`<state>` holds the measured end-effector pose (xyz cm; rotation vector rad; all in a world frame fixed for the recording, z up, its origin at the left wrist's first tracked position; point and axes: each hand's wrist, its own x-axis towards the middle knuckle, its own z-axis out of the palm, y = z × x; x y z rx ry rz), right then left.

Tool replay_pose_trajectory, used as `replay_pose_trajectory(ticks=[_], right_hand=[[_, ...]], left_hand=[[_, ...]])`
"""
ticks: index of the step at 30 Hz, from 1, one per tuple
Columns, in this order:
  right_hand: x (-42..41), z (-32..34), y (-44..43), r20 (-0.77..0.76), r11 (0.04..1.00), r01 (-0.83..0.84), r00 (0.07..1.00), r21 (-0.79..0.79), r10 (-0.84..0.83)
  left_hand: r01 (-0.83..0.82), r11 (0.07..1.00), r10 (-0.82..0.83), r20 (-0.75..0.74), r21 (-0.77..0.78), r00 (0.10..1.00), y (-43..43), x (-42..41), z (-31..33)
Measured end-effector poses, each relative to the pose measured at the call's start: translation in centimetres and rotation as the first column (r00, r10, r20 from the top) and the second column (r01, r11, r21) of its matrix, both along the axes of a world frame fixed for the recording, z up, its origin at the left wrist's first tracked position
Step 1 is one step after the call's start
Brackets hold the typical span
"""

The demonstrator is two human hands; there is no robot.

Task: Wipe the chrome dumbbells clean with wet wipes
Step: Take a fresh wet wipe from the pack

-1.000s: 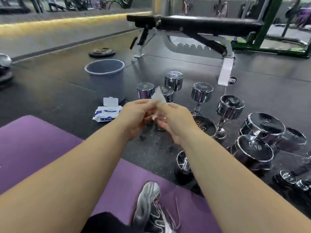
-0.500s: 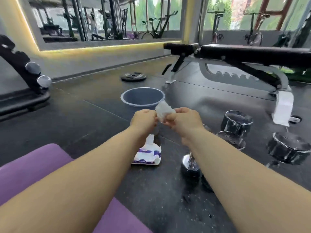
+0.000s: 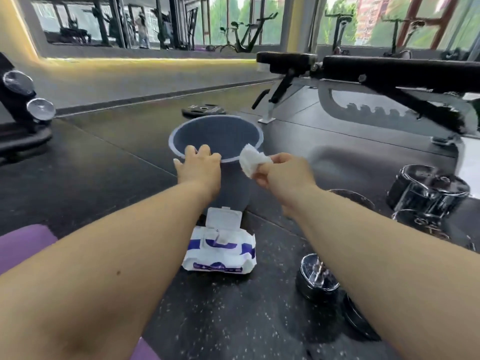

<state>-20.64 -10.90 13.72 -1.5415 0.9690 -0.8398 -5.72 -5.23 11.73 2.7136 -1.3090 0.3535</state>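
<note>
The right hand's (image 3: pixel 288 175) grip pinched the wipe (image 3: pixel 253 159) at the bin (image 3: pixel 215 136) rim, the left hand's (image 3: pixel 200 165) grip apart alongside; an early release risked it landing on the floor (image 3: pixel 104 178).

Bin (image 3: pixel 255 141) mouth open; dumbbells (image 3: pixel 426 190) right

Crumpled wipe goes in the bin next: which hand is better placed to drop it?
Right. The right hand pinches the crumpled wet wipe just beside the near rim of the grey bin. The left hand rests on that rim and holds nothing.
</note>
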Motion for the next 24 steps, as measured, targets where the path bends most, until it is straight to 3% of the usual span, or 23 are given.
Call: replay_pose_trajectory(ticks=[5,8,12,15,17,21,24], right_hand=[[-0.5,0.2,0.7,-0.072,0.995,0.043,0.996,-0.092,-0.05],[0.6,0.8,0.9,-0.068,0.983,0.078,0.994,-0.168,-0.091],[1.5,0.7,0.7,-0.361,0.938,-0.042,0.928,-0.345,-0.091],[1.9,0.3,1.1,-0.509,0.938,-0.224,0.858,-0.266,0.06],[1.5,-0.2,1.5,-0.487,0.932,-0.237,0.87,-0.274,0.078],[0.1,-1.8,2.5,-0.354,0.863,-0.104,0.931,-0.495,-0.091],[-0.5,-3.5,3.1,-0.314,0.853,-0.062,0.942,-0.517,-0.122]], left_hand=[[0.127,0.991,-0.124,0.084,-0.031,0.989,2.8,-0.9,-1.5],[0.215,0.977,-0.205,0.223,-0.017,0.953,4.6,-1.4,-2.6],[0.354,0.932,-0.305,0.371,-0.071,0.877,5.7,-2.0,-3.9],[0.406,0.905,-0.327,0.407,-0.125,0.853,5.7,-2.2,-4.5],[0.427,0.889,-0.33,0.416,-0.164,0.847,5.4,-1.8,-4.5],[0.405,0.878,-0.278,0.418,-0.254,0.865,4.9,-0.3,-5.0],[0.327,0.9,-0.219,0.35,-0.289,0.911,4.3,0.3,-4.7]])
